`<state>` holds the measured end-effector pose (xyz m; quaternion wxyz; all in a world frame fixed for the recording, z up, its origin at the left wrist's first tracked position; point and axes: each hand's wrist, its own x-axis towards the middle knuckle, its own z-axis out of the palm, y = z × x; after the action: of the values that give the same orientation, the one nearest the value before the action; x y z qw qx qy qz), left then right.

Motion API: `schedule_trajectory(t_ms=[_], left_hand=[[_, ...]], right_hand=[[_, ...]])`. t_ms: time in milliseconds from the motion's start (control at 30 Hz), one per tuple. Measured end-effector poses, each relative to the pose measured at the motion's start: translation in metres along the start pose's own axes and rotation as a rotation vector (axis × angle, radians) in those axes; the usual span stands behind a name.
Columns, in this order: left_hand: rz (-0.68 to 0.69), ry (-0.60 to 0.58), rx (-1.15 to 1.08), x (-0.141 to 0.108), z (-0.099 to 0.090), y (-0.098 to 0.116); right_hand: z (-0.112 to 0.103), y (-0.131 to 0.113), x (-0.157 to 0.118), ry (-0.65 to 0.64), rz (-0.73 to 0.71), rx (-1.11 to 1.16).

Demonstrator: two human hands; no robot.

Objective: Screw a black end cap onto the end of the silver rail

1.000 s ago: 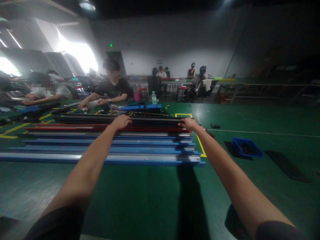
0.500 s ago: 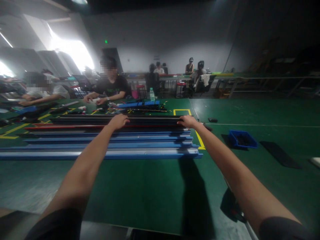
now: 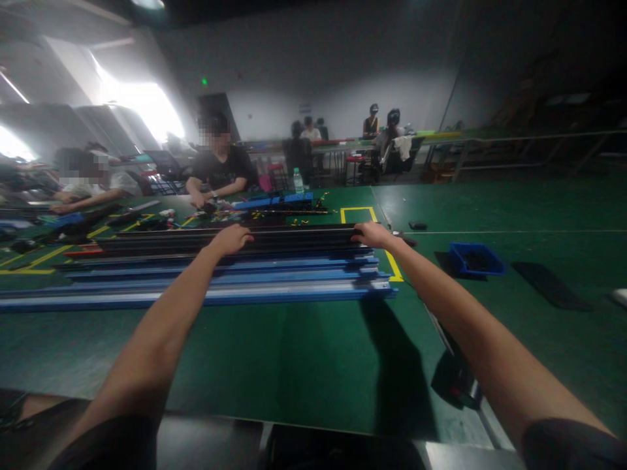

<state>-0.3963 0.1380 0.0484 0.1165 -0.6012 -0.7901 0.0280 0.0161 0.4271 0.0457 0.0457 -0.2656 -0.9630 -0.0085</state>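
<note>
Since the earlier frame, we find the black rails shifted nearer to us, so that they now cover most of the red strip, of which chiefly the left end shows.

Surface: one long green table, marked with yellow tape. Room: dim, with a grey wall, bright light at left and one green light.

Hands, two: our left hand and our right hand, both grasping the black rails from above, fingers curled over them, the right near their right end.

Rails: black, lying crosswise ahead of us, number not countable; blue rails, at least three, side by side on our side of the black.

Sundries: one blue tray with dark contents; one flat dark strip to its right; one small black object; one clear bottle.

Persons: two co-workers seated opposite at left, several more farther back; we cannot count those exactly.
</note>
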Motion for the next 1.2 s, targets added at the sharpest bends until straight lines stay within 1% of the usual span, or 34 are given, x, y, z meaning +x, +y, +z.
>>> schedule_trajectory(t_ms=[267, 533, 767, 933, 1067, 1200], left_hand=[[-0.015, -0.027, 0.000, -0.024, 0.000, 0.003], [-0.011, -0.029, 0.003, -0.045, 0.002, 0.008], [0.004, 0.002, -0.003, -0.065, -0.002, 0.008], [0.040, 0.018, -0.010, -0.080, -0.002, 0.006], [0.069, 0.054, -0.016, -0.093, 0.003, 0.004], [0.070, 0.115, -0.011, -0.108, 0.013, 0.004]], right_hand=[[-0.004, -0.019, -0.023, -0.001, -0.012, -0.006], [-0.004, -0.026, -0.040, 0.004, -0.008, 0.007], [-0.002, -0.037, -0.057, 0.033, -0.034, 0.012], [-0.002, -0.045, -0.074, 0.070, -0.052, 0.011], [0.001, -0.052, -0.086, 0.091, -0.064, 0.003], [0.006, -0.062, -0.098, 0.114, -0.086, -0.007]])
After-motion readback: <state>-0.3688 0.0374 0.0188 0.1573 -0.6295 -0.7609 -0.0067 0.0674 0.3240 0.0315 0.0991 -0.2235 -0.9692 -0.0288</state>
